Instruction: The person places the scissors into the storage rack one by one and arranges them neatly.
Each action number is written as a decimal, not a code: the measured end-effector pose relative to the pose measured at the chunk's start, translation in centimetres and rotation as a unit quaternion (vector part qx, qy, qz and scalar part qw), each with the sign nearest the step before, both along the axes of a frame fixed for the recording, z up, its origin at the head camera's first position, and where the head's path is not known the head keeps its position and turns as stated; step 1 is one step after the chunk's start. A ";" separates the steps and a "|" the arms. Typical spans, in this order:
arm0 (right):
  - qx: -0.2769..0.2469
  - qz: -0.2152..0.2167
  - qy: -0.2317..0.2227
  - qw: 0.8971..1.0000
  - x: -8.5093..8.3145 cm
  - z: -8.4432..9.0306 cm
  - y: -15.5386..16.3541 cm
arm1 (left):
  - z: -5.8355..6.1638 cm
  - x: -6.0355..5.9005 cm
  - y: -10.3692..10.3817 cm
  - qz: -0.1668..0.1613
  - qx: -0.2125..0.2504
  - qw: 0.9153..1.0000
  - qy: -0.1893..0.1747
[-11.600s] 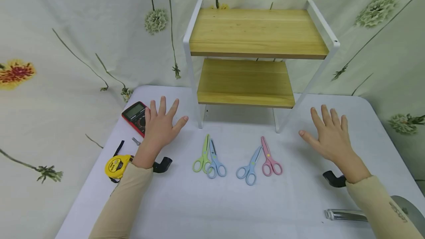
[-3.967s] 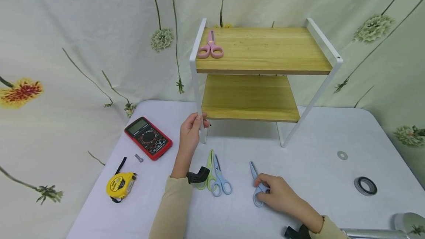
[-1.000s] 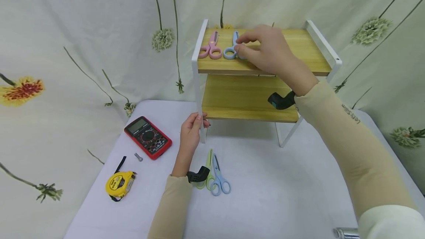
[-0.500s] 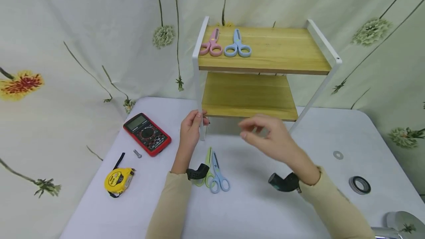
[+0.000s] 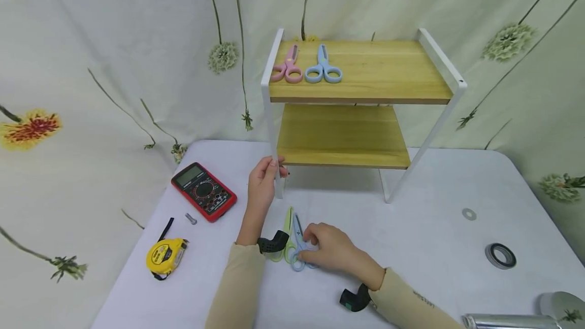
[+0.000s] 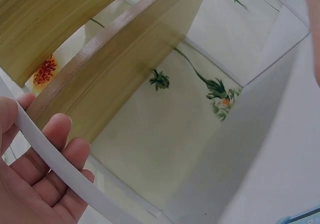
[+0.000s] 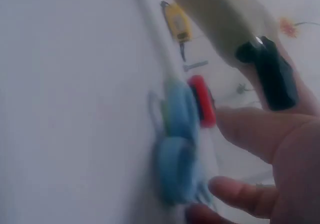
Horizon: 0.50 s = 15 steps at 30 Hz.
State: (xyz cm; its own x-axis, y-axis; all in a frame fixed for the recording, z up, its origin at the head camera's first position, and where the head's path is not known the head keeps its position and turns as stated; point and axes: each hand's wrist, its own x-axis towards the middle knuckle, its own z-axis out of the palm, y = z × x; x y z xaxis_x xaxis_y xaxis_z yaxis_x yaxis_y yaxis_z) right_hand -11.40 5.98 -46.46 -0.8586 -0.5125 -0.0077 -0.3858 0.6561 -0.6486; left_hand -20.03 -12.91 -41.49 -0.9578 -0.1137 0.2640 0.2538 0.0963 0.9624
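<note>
A tape measure [image 5: 163, 256], a small bolt [image 5: 191, 218] and a red meter [image 5: 203, 191] lie on the left of the table [image 5: 425, 237], none of them touched by either hand. Next comes the left hand [image 5: 262, 183], its fingers wrapped around the white front leg of the shelf rack [image 5: 272, 131]. Just right of that wrist lie the green scissors [image 5: 286, 230] and the blue scissors [image 5: 298, 248] side by side on the table, and the right hand [image 5: 331, 252] rests on the blue pair with its fingers curled at the handles, seemingly taking hold. On the top shelf, the pink scissors [image 5: 287, 65] and another blue pair [image 5: 323, 64] already lie beside each other, so judging by this, two pairs are put away and two remain. A washer [image 5: 468, 214] and a tape roll [image 5: 500, 256] sit far right.
</note>
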 end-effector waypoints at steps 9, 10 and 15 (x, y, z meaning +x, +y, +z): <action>0.074 -0.027 0.052 0.996 0.4 -0.2 0.0 | 0.0 0.0 0.0 -0.001 0.005 1.000 0.005; 0.079 -0.031 0.044 0.995 0.4 0.0 0.2 | 0.0 0.0 0.0 -0.001 0.006 1.000 0.003; 0.088 -0.039 0.000 0.995 -0.1 0.6 1.3 | -0.3 -0.1 -0.1 -0.005 0.011 1.000 0.000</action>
State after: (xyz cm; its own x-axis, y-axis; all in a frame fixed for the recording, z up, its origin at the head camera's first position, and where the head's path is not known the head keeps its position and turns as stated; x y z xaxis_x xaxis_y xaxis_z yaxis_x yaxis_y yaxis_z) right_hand -11.53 7.30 -45.90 -0.8960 -0.4344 -0.0918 -0.3286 0.7879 -0.5207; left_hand -20.09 -12.97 -41.77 -0.9589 -0.1104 0.2614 0.2544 0.0733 0.9643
